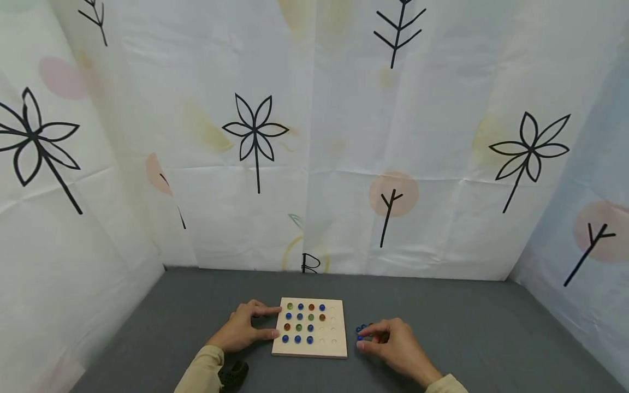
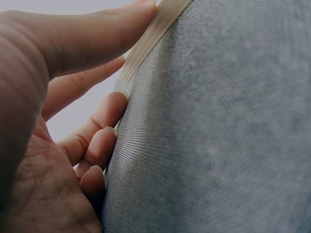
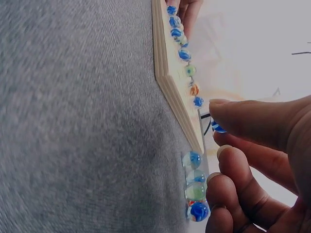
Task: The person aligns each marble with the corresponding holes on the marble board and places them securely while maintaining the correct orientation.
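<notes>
A pale wooden board (image 1: 339, 349) with round hollows lies on the table. Blue, green and brown-red glass marbles (image 1: 300, 316) sit in rows over its left and middle parts, and bare hollows show toward its right. My left hand (image 1: 238, 330) rests at the board's left edge, thumb and forefinger stretched out to touch it, the other fingers bent by the tabletop. Right of the board, my right hand (image 1: 395, 344) pinches a blue marble (image 3: 218, 127) between thumb and forefinger. Several loose marbles (image 3: 196, 189) lie close by its fingers, partly hidden by that hand in the head view.
The dark grey tabletop (image 1: 481, 327) runs back to a white patterned cloth (image 1: 334, 218) that hangs behind and along both sides. A black object (image 1: 233, 376) is by my left wrist, partly hidden by the sleeve.
</notes>
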Motion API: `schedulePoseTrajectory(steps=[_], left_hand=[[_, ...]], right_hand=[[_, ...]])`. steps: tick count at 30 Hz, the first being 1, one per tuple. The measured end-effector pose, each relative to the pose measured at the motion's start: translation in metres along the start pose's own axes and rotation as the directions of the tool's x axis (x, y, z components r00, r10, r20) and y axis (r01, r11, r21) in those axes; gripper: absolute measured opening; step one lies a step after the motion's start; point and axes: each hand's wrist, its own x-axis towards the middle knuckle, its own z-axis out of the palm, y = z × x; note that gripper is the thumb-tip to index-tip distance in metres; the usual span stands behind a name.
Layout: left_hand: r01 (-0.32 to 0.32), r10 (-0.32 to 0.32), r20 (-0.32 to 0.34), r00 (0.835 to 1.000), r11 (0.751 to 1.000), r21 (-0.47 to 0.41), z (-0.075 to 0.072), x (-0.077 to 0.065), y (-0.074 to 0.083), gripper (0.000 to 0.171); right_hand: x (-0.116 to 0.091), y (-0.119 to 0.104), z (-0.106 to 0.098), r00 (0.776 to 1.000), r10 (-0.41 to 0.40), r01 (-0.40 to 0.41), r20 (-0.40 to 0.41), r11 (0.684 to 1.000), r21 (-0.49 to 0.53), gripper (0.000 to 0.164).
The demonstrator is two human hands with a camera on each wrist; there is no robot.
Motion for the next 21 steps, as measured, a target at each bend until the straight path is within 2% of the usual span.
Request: schedulePoseTrajectory(steps=[5, 21], left_hand=[[0.002, -0.002, 0.000, 1.000, 1.000, -0.002, 0.000, 0.000, 0.000, 0.055], [-0.001, 0.001, 0.003, 1.000, 1.000, -0.007, 0.001, 0.000, -0.001, 0.055]], right_hand=[[0.000, -0.005, 0.002, 1.000, 0.008, -0.008, 0.006, 1.000, 0.011, 0.016], [-0.005, -0.017, 0.004, 0.999, -0.043, 0.044, -0.012, 0.995, 0.090, 0.018]])
